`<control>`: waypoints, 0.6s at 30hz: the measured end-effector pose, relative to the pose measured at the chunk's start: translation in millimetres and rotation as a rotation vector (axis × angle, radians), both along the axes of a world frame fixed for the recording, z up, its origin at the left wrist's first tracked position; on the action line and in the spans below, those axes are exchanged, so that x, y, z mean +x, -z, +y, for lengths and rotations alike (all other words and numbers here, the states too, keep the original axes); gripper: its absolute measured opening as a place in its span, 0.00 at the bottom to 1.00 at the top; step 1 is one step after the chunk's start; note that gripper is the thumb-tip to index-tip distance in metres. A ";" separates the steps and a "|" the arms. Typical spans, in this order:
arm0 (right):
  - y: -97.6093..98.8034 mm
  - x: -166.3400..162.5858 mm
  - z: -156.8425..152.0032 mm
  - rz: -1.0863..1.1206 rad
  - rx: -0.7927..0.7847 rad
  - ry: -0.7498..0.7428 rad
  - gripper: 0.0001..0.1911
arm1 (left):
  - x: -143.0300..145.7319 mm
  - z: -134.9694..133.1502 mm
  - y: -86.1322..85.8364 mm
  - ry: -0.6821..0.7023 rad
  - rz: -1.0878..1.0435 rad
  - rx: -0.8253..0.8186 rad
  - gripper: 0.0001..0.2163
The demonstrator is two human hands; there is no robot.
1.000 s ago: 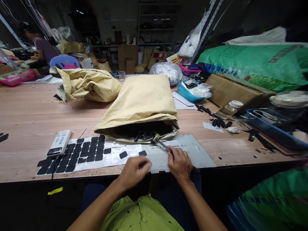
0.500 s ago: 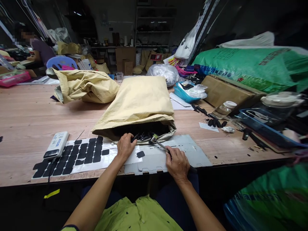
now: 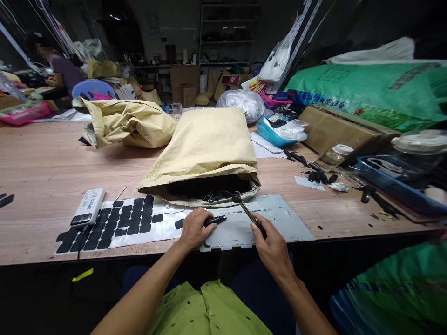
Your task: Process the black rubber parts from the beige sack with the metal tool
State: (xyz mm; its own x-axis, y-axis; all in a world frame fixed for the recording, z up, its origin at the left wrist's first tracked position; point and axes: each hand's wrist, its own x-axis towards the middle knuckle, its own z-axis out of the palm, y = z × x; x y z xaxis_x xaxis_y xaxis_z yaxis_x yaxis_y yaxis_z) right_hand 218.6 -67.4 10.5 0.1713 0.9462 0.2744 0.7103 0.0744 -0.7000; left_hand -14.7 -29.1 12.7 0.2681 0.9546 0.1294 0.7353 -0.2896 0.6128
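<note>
My left hand (image 3: pixel 196 228) is closed on a slim black plastic piece (image 3: pixel 216 220), holding it low over the grey board (image 3: pixel 286 221). In my right hand (image 3: pixel 273 246) is a small hammer (image 3: pixel 248 213) with a metal shaft and a dark grip. Its head is raised near the mouth of a large tan sack (image 3: pixel 213 139). Inside that opening lie several shiny black pieces (image 3: pixel 213 196), partly in shadow. Left of my left hand, a white sheet carries rows of black rounded-square stickers (image 3: pixel 134 218).
A white device (image 3: pixel 88 207) with a cable sits at the left. A second tan sack (image 3: pixel 129 123) lies behind it. To the right are a lidded jar (image 3: pixel 333 157), a cardboard box (image 3: pixel 344 128) and a blue tray (image 3: pixel 394 186). Another person (image 3: pixel 64 70) sits far left.
My left hand has come back from the sack's mouth to the board with the black piece. The hammer has shifted slightly right, still in my right hand. The view has turned slightly.
</note>
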 end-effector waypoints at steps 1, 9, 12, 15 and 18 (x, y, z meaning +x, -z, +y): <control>-3.5 -3.4 -8.1 0.039 -0.013 -0.032 0.21 | -0.8 0.6 -0.3 0.001 -0.010 -0.002 0.05; -1.4 -27.6 -47.8 0.145 -0.111 -0.164 0.22 | -0.2 0.4 -0.3 -0.043 -0.121 -0.033 0.07; -1.0 -29.5 -48.6 0.128 -0.120 -0.160 0.22 | 0.1 0.9 -1.3 -0.050 -0.126 -0.049 0.06; -2.8 -31.2 -49.1 0.100 -0.079 -0.169 0.22 | 0.0 1.1 -1.5 -0.051 -0.131 -0.059 0.06; -0.9 -32.7 -50.3 0.059 -0.059 -0.186 0.23 | -0.1 1.2 -0.2 -0.046 -0.133 -0.050 0.06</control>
